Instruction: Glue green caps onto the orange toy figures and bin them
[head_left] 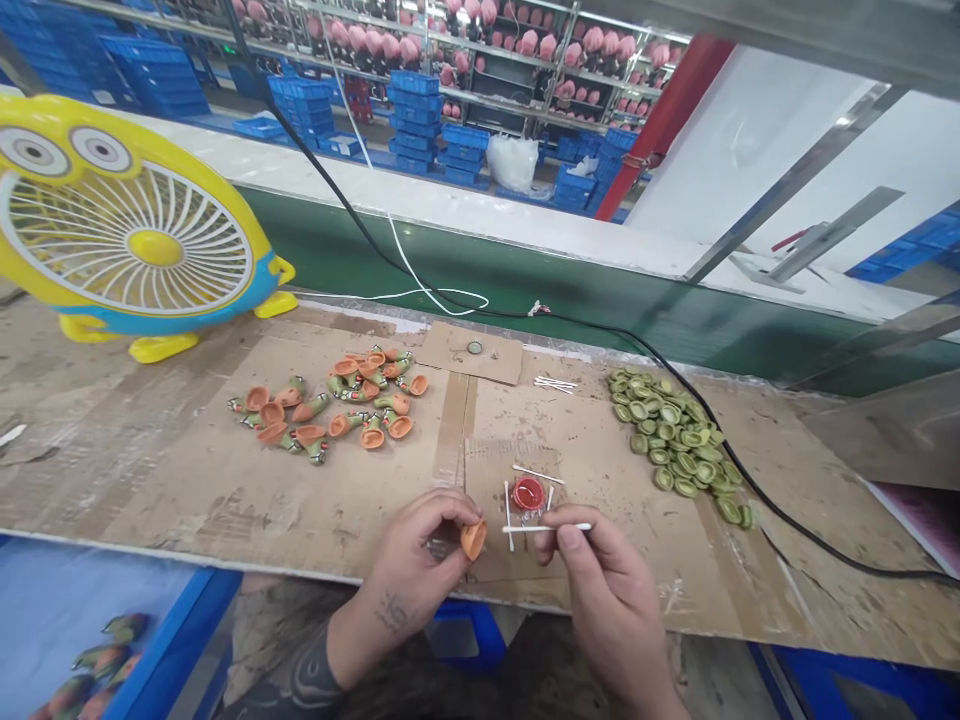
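Pinched between thumb and fingers of my left hand (pixel 420 545) is a small orange hollow piece (pixel 473 540); its far side is hidden by my fingers. My right hand (pixel 600 575) grips a cotton swab (pixel 551 528) that lies level, its left tip pointing at the orange piece but apart from it. Just beyond the swab stands a small red cup (pixel 528 493) with red liquid inside. Loose cotton swabs (pixel 538 474) lie around that cup. To the left are several orange-and-green pieces (pixel 371 385) of like shape, in two loose groups.
A heap of green oval pieces (pixel 667 425) lies at right, beside a black cable (pixel 720 440). More swabs (pixel 555 384) and a cardboard scrap (pixel 491 358) with a small round cap lie farther back. A yellow fan (pixel 154 245) stands at left. Below it, a blue bin (pixel 172 650) holds painted pieces.
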